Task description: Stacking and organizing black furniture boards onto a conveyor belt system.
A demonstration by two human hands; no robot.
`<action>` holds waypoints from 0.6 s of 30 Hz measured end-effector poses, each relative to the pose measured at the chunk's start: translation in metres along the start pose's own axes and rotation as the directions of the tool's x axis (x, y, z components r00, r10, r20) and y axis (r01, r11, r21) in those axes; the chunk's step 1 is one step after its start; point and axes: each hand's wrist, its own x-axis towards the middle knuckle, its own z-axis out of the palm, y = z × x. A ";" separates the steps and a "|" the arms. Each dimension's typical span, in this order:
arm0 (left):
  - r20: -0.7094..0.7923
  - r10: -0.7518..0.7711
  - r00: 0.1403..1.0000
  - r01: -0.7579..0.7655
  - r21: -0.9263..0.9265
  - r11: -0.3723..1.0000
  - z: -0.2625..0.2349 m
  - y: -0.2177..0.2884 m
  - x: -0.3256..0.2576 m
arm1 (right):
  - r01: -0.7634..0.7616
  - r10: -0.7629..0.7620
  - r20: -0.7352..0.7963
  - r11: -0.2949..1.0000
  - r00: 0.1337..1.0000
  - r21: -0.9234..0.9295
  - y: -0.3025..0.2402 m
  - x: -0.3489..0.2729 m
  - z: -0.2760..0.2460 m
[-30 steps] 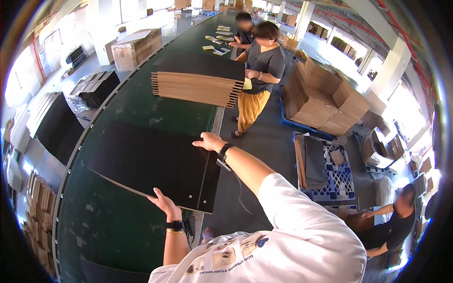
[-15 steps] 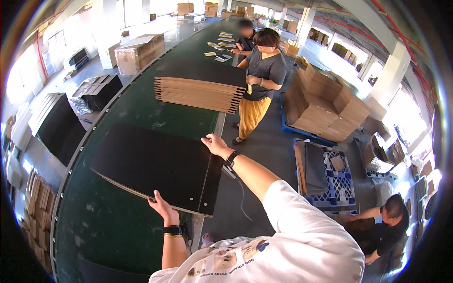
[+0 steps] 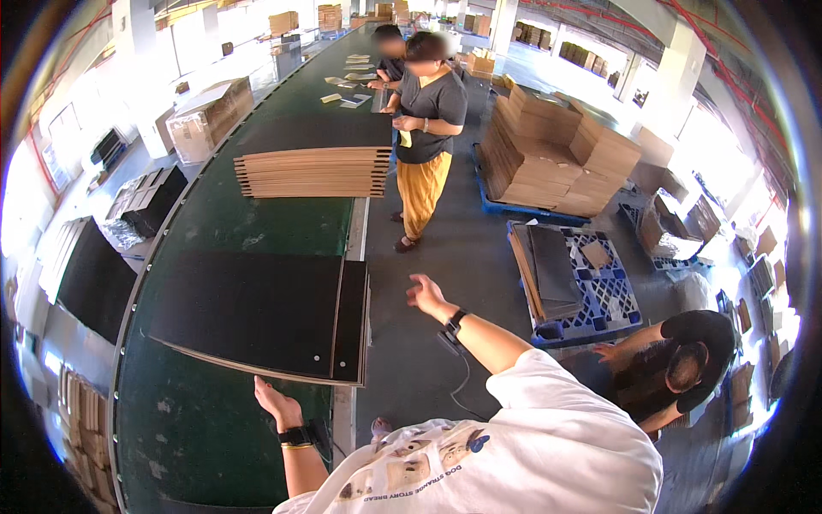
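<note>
Flat black boards with brown edges lie in a low stack on the green conveyor belt. Their right end reaches the belt's edge, and two small pale round spots show near the front right corner. My left hand is beside the near edge of the boards, fingers extended and nothing held; whether a fingertip touches the edge I cannot tell. Out over the floor, to the right of the boards, my right hand is empty with its fingers apart.
Farther up the green belt sits a taller stack of black boards. Two people stand along the belt's right side. A blue pallet with boards and a pallet of cardboard are at the right. Another person bends low at the lower right.
My right hand has left the boards' far right edge and moved right, over the floor. My left hand has drawn slightly back from under the near edge. The boards now sit squarer to the belt.
</note>
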 end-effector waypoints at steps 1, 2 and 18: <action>-0.029 -0.080 0.996 0.081 0.031 0.996 0.000 -0.002 -0.004 | -0.032 0.032 0.003 0.999 0.999 0.036 0.018 -0.012 -0.009; -0.032 -0.079 0.996 0.080 0.034 0.996 0.000 -0.001 -0.011 | -0.154 0.145 0.072 0.976 0.987 0.150 0.031 -0.024 -0.018; 0.078 0.126 0.989 -0.131 0.071 0.989 -0.045 -0.013 -0.123 | -0.176 0.319 0.505 0.934 0.802 -0.310 0.149 -0.174 -0.018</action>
